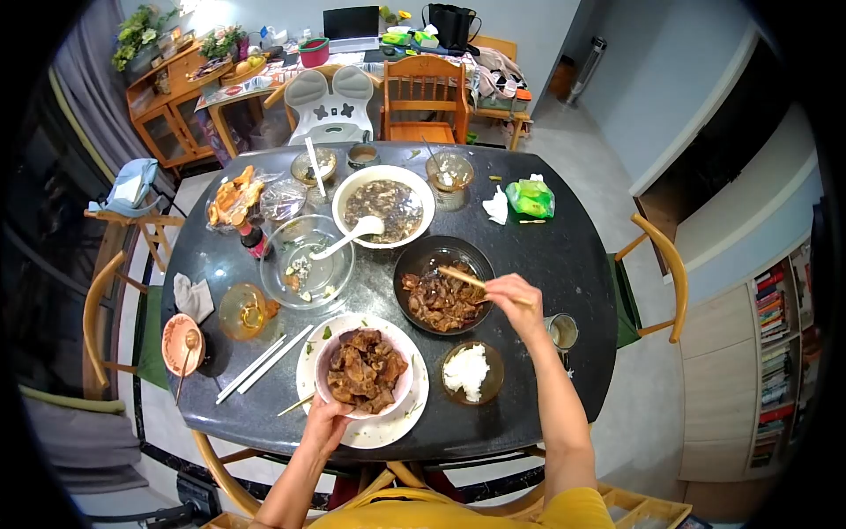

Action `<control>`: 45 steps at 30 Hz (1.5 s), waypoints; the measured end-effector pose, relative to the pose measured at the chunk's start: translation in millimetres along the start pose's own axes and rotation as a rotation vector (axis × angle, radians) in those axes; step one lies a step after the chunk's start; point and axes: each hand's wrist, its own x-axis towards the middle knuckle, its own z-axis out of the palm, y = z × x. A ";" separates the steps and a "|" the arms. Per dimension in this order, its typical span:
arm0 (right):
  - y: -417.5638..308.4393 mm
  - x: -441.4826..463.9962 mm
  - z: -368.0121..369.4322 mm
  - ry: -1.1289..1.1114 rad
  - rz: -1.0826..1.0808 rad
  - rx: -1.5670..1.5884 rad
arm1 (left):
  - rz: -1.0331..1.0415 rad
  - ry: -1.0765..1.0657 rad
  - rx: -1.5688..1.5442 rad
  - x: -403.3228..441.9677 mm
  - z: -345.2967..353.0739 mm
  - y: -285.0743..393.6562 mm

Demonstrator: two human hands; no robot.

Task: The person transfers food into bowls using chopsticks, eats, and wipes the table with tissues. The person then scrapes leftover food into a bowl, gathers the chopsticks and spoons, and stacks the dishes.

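Black table [566,264], grey wall [617,106], held meat bowl [406,388]

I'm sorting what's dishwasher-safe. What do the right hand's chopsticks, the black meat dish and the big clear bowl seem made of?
Chopsticks: probably wood or bamboo, given the tan, low-shine look.
Black meat dish: smooth, slightly shiny; glazed ceramic or coated metal, I can't tell which.
Clear bowl: glossy glass or plastic; the dark table shows through it.
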 end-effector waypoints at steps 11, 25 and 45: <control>17.1 -24.8 26.3 -0.056 -0.077 -0.134 | 0.054 -0.030 0.030 18.4 14.6 8.7; 31.7 -12.2 7.6 0.061 -0.068 -0.148 | 0.101 -0.076 0.110 56.0 34.9 29.3; 0.8 -31.1 -11.7 -0.021 -0.037 -0.069 | 0.055 -0.007 -0.002 36.6 24.8 20.1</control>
